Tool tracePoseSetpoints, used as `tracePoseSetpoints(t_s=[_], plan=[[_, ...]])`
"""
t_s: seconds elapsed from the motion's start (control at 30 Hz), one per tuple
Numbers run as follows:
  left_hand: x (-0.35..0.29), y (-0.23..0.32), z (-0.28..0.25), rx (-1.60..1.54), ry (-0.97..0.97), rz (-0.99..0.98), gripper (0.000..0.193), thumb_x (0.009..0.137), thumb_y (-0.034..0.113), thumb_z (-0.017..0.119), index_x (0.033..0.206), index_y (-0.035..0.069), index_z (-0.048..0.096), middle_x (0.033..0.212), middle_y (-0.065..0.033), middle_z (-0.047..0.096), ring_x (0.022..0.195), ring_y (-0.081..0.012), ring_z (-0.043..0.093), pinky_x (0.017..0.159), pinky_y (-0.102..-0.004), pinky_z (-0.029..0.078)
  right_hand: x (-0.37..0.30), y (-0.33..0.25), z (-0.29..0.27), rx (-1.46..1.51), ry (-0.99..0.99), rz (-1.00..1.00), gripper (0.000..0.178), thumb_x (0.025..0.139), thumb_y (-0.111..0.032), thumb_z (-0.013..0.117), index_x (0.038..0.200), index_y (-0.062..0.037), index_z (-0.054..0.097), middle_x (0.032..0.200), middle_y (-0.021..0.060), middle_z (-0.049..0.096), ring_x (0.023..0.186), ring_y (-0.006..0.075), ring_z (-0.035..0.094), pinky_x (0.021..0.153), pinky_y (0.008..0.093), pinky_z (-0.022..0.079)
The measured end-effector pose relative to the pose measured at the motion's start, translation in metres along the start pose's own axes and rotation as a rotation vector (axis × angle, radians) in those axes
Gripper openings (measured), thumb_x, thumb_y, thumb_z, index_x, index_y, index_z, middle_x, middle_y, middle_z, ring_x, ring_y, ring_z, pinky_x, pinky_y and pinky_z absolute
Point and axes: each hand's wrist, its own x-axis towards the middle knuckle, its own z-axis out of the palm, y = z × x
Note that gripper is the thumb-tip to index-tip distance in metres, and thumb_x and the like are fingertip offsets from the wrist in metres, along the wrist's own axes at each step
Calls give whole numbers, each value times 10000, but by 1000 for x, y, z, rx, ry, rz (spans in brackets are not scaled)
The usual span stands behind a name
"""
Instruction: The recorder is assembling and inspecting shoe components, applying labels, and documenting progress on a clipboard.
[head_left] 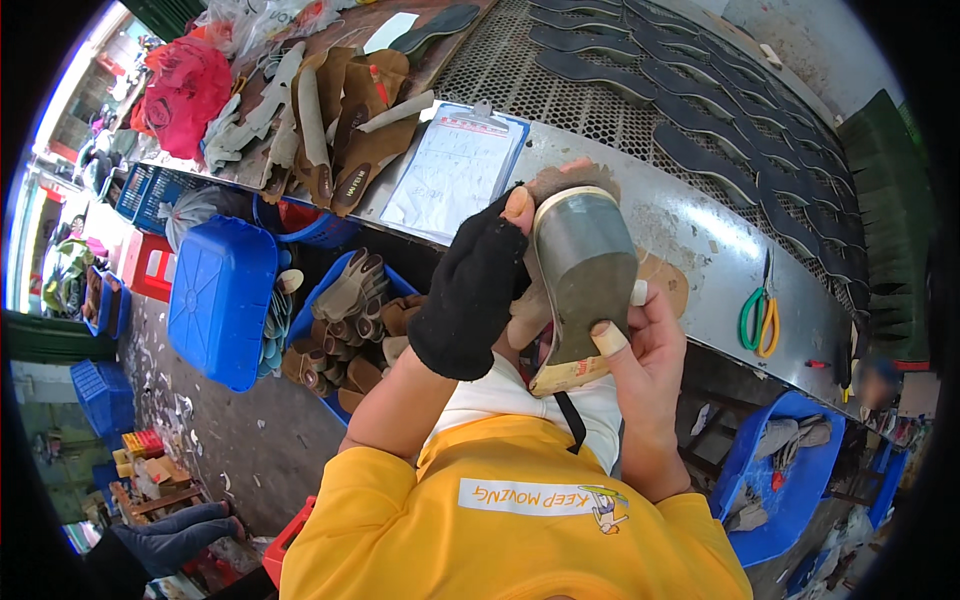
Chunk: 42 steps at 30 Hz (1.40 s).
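In front of my body, over the table's near edge, I hold a shoe last with its smooth dark grey-green bottom turned up. Brown, rough-looking upper material shows round its far, rounded end. My left hand, in a black glove with the thumb tip bare, is closed on the left side near that end. My right hand grips the near right side, its thumb on the edge and light wrappings on some fingertips. A brown flap shows beyond the right fingers; I cannot tell whether it is attached. Fingers beneath the last are mostly hidden.
A clipboard with paper and brown shoe uppers lie left on the metal table. Scissors lie right. Dark soles cover a perforated surface behind. Blue bins stand left, another blue bin right.
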Motion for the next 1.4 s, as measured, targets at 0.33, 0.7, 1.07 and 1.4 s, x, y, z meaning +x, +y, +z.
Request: tracePoseSetpoints(t_s=[0.33, 0.7, 1.07, 1.4], plan=[[-4, 3, 1, 124, 19, -2, 521, 965, 433, 371, 1248, 12, 491, 1092, -76, 585, 990, -134, 546, 875, -268, 420, -1, 2, 2, 18, 9, 20, 274, 837, -2, 608, 1074, 22, 473, 978, 94, 622, 901, 102, 584, 794, 225, 455], [20, 3, -10, 106, 163, -29, 317, 935, 282, 514, 1022, -1, 626, 849, -12, 622, 773, -66, 559, 699, -219, 441, 8, 13, -34, 40, -216, -88, 415, 863, -1, 542, 1261, 52, 440, 1132, 122, 586, 1041, 166, 572, 917, 276, 437], [6, -18, -7, 474, 74, -77, 263, 821, 66, 583, 1067, -23, 607, 885, -31, 638, 806, -80, 547, 745, -224, 447, 23, 13, -21, 320, 165, -156, 360, 924, -56, 445, 1263, 61, 407, 1129, 145, 577, 988, 184, 604, 861, 305, 494], [-6, -25, -8, 266, 118, -72, 213, 828, 38, 575, 1027, -17, 629, 861, 21, 615, 797, -43, 513, 718, -207, 425, 21, 11, -15, 226, 212, -170, 285, 912, -44, 467, 1187, 32, 468, 1081, 110, 585, 970, 155, 590, 855, 275, 476]])
